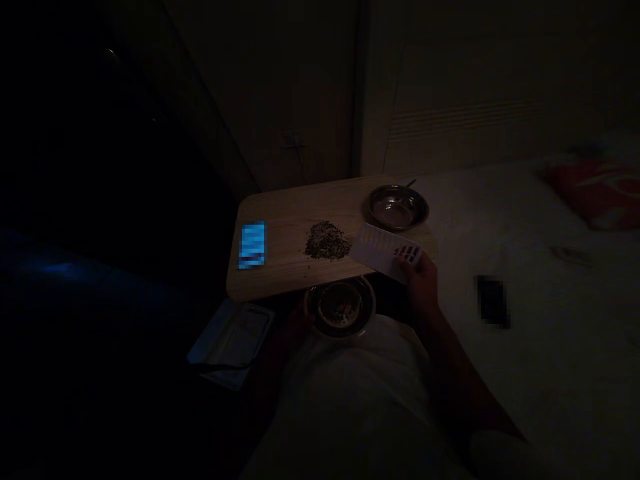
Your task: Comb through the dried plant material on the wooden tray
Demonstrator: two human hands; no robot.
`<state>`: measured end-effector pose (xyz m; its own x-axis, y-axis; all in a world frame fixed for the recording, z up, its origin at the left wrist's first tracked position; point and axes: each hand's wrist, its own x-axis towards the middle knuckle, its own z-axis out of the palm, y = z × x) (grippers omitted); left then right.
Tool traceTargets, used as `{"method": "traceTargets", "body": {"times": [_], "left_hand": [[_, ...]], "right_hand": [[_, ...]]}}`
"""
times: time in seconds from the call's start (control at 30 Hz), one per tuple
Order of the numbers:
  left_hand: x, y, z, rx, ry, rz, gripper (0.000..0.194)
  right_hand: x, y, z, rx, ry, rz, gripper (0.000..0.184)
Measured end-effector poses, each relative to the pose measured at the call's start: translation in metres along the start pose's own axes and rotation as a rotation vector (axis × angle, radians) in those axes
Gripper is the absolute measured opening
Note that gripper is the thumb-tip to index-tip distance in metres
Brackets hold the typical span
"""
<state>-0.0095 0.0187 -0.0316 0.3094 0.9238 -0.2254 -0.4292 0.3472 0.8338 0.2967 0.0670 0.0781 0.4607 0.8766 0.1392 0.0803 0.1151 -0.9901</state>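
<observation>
White, probably plastic, the slotted tray (pixel 376 245) is beside a dark heap (pixel 326 242).

Very dim and murky, with faint bluish light at left, heavy shadow all around and two pixelated patches.

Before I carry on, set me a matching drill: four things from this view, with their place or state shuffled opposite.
1. White slotted tool
2. Heap of dark bits
3. Blue screen-like patch
4. Near bowl

A. Glowing, at the left end of the wooden table
B. Beside the left hand
C. In the grip of the right hand
D. Loose on the tabletop

Pairs: 1-C, 2-D, 3-A, 4-B
</observation>
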Motion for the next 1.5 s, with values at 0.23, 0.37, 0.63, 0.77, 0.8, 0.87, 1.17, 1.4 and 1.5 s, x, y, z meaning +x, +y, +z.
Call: {"method": "traceTargets", "body": {"times": [0.23, 0.37, 0.63, 0.77, 0.8, 0.87, 1.17, 1.4, 1.5], "left_hand": [[0.0015, -0.0064, -0.0076, 0.017, 0.001, 0.016, 0.082], [0.0013, -0.0071, -0.0074, -0.001, -0.008, 0.014, 0.079], [0.0019, -0.0047, -0.0054, -0.023, -0.009, -0.026, 0.084], [0.0026, -0.0055, -0.0058, -0.02, 0.0, -0.013, 0.083], [0.0027, -0.0054, -0.0059, -0.012, -0.003, -0.012, 0.083], [0.0025, -0.0046, -0.0058, 0.003, -0.009, -0.008, 0.082], [0.0004, -0.0022, -0.0029, 0.004, -0.007, -0.004, 0.081], [0.0007, -0.001, -0.0002, -0.004, 0.015, 0.001, 0.083], [0.0015, -0.0009, -0.002, 0.017, -0.002, 0.006, 0.083]], "right_hand": [[0.0048, 0.003, -0.0035, -0.012, 0.054, -0.026, 0.026], [0.0066, 0.0038, -0.0047, 0.002, 0.089, -0.063, 0.025], [0.0052, 0.0006, -0.0032, -0.022, 0.093, -0.127, 0.023], [0.0036, 0.0035, -0.0028, -0.063, 0.05, -0.127, 0.024], [0.0034, 0.0042, -0.0027, -0.065, 0.036, -0.127, 0.025], [0.0031, 0.0049, -0.0027, -0.061, 0.011, -0.132, 0.025], [0.0036, 0.0025, -0.0033, -0.07, -0.004, -0.156, 0.023], [0.001, 0.0008, -0.0019, -0.077, -0.025, -0.143, 0.023], [0.0003, -0.0007, -0.0015, -0.076, -0.027, -0.139, 0.023]]}}
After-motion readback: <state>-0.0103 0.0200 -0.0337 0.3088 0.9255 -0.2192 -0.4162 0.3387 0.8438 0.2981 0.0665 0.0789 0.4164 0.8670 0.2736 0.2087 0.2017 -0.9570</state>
